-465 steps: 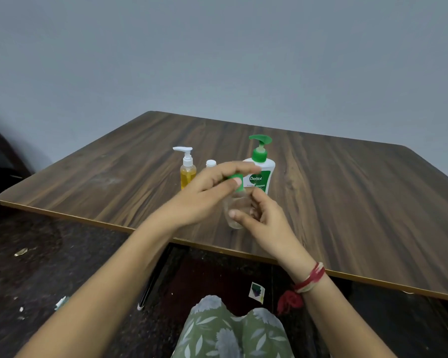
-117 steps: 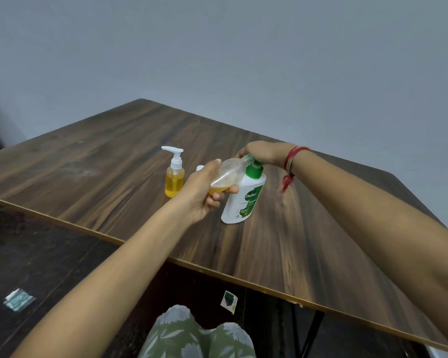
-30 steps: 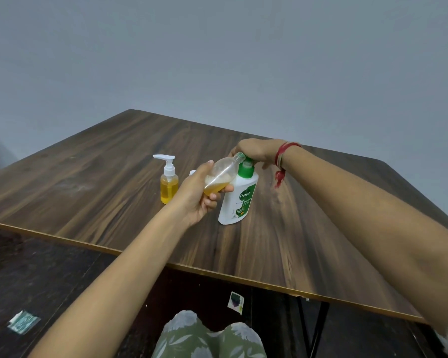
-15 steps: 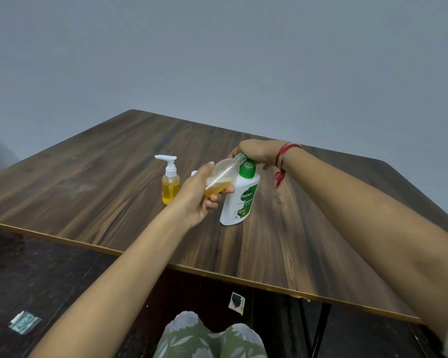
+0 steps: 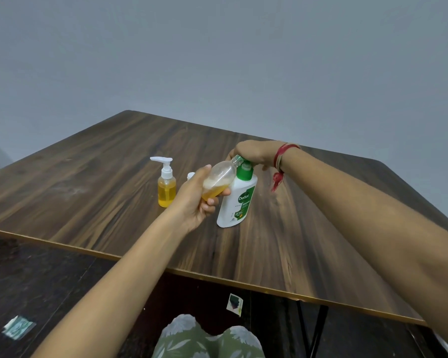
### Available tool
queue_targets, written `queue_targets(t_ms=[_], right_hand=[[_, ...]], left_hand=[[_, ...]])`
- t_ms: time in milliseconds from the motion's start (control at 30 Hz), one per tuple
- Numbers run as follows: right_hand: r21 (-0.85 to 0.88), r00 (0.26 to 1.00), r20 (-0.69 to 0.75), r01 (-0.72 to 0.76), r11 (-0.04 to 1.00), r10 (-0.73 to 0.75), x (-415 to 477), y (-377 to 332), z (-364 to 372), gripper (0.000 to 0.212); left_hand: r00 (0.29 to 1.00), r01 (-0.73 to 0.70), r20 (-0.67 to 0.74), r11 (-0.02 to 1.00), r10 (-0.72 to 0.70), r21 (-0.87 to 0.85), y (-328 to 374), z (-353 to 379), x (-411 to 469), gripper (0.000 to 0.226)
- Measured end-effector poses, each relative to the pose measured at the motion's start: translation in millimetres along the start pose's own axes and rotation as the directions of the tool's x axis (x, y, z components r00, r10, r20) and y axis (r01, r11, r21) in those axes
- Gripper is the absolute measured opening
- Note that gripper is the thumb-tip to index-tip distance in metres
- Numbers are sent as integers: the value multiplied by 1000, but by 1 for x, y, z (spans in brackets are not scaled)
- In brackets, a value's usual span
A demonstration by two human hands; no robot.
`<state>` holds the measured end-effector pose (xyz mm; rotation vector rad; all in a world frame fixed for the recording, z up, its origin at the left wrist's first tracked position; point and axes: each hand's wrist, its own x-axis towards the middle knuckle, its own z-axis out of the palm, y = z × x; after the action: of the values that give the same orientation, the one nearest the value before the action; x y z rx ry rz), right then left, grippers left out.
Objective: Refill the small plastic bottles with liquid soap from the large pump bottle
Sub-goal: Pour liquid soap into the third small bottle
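The large white pump bottle (image 5: 236, 202) with a green collar stands upright near the middle of the wooden table (image 5: 282, 241). My right hand (image 5: 252, 152) lies over its pump head, which is hidden beneath it. My left hand (image 5: 195, 197) grips a small clear bottle (image 5: 219, 180), tilted with its open neck up against the pump's spout. Orange soap lies in the lower part of that small bottle, with foam above it.
A small bottle of yellow soap with a white pump (image 5: 166, 186) stands left of my left hand. A white cap (image 5: 191, 175) peeks out behind that hand. The table's front edge runs near my knees (image 5: 207, 339); scraps of litter (image 5: 18, 327) lie on the dark floor.
Between the oldest frame and now the small bottle went from upright and clear, with a green cap, to tilted at the spout with soap inside. Over the last second both hands hold their places.
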<state>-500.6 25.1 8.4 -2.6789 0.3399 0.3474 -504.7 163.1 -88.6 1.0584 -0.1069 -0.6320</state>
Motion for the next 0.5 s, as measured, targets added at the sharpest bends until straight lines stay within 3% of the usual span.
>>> queue_targets(t_ms=[400,500], right_hand=[[27,999,31,-30,999,29,2,8,2,42],[-4,1000,11,22,1000,-22,-3,4,0,40]], left_hand=[[999,32,-1,999,-32,7,4,-1,1,31],[999,38,0,999,-38,-15,3,0,2,33]])
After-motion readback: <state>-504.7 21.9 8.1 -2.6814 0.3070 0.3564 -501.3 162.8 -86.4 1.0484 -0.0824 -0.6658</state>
